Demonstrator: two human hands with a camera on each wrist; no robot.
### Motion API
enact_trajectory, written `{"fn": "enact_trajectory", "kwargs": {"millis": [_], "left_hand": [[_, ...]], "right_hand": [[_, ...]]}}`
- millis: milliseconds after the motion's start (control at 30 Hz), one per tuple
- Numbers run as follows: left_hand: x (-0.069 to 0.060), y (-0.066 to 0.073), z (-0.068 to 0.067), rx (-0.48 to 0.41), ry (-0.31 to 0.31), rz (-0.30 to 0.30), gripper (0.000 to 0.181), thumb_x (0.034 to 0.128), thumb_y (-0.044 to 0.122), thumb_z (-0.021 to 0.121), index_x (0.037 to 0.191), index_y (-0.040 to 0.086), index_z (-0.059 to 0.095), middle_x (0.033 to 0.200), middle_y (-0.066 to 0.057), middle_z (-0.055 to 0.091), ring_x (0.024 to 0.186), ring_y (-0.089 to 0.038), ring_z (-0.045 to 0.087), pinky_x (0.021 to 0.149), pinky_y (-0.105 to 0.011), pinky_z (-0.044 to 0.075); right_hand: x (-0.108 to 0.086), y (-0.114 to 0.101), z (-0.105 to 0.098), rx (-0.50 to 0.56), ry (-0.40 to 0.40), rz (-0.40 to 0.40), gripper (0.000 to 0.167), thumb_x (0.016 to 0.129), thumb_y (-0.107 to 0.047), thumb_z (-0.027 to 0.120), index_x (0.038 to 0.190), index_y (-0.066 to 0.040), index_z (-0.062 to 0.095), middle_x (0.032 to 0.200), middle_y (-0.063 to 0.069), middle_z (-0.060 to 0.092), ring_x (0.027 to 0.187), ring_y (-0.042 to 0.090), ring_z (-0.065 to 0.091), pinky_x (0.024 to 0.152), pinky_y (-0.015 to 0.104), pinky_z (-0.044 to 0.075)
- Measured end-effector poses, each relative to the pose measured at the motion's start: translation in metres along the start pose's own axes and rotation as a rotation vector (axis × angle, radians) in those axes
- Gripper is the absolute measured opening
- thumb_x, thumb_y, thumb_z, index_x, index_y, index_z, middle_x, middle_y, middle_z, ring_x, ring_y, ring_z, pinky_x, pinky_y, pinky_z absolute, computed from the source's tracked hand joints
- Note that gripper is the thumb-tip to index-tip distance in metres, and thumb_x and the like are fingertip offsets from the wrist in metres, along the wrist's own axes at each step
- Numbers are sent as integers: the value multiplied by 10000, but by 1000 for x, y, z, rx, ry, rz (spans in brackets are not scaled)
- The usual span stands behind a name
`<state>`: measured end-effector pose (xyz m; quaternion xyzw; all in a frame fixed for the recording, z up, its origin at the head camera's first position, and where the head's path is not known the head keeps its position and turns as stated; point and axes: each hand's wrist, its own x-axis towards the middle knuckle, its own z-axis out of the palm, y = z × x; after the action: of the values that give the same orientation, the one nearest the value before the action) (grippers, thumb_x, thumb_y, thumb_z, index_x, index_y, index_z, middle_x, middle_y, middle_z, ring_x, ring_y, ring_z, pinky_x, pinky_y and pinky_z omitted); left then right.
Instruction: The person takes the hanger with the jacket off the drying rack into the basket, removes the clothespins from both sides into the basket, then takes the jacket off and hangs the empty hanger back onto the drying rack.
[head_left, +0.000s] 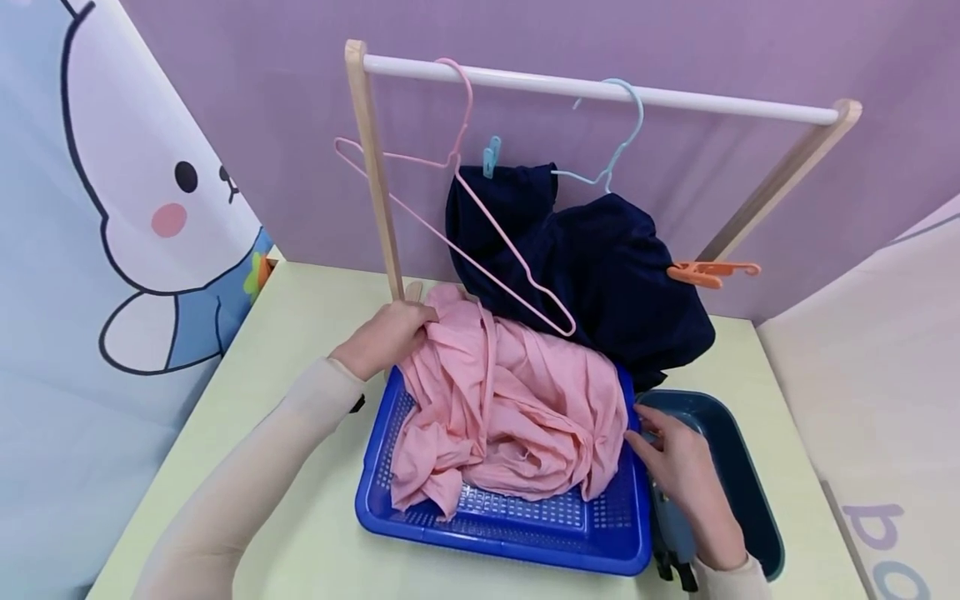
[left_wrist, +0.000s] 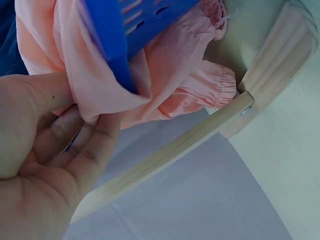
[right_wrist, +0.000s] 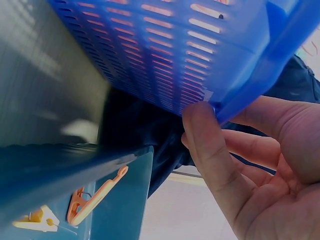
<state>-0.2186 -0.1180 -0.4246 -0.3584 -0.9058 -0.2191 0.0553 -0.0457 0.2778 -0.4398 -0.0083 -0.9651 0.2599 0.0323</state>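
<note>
Pink cloth (head_left: pixel 517 408) lies bunched in a blue basket (head_left: pixel 510 546). At the basket's back left corner my left hand (head_left: pixel 386 337) pinches a fold of it; in the left wrist view the pink cloth (left_wrist: pixel 107 90) hangs over the basket corner between thumb and fingers of the left hand (left_wrist: pixel 60 145). On the right side, my right hand (head_left: pixel 686 471) grips the basket's rim. Fingers of the right hand (right_wrist: pixel 250 175) press the outer wall of the basket (right_wrist: pixel 165 55) below the rim in the right wrist view.
Behind the basket stands a rack with a white bar (head_left: pixel 525 79), a pink hanger (head_left: pixel 517 250) and a blue hanger (head_left: pixel 615 154). Dark blue cloth (head_left: pixel 600 258) hangs there with an orange clip (head_left: pixel 701 273) and a light blue clip (head_left: pixel 491 157). A teal tray (head_left: pixel 738 467) holding clips is at right.
</note>
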Motion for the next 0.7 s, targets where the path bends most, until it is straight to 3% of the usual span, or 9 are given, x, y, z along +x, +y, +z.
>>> {"fn": "enact_trajectory", "kwargs": {"millis": [200,400,567,700], "left_hand": [[0,10,-4,-40,23,11,178,882,-97,650,986,15,741,903,-99,709,822,-236,656,798,-393,582],[1,41,-15,-77,37,101,182,890,-79,654,997,33,750,927,-59,718,847,-207,656,817,-365,568],[-3,72,-19,-89,-9,176,195,886,-77,675,1018,42,756,925,-41,715,805,-148,646,776,-290,571],[-7,93,-14,-175,-102,267,167,904,-38,674,975,91,753,831,33,666,738,-90,590,705,-215,523]], "right_hand": [[1,1,-1,13,-7,-2,444,921,-127,738,1294,74,605,1106,281,668,821,344,687,683,471,608],[0,-1,-3,18,-12,3,450,927,-139,737,1302,70,602,1101,278,670,805,325,683,666,454,611],[-1,0,-3,25,-20,5,457,930,-138,732,1315,65,593,1105,274,666,792,305,674,649,430,614],[-1,0,-2,25,-15,-5,452,926,-130,734,1309,67,597,1091,268,669,777,292,665,650,434,613]]}}
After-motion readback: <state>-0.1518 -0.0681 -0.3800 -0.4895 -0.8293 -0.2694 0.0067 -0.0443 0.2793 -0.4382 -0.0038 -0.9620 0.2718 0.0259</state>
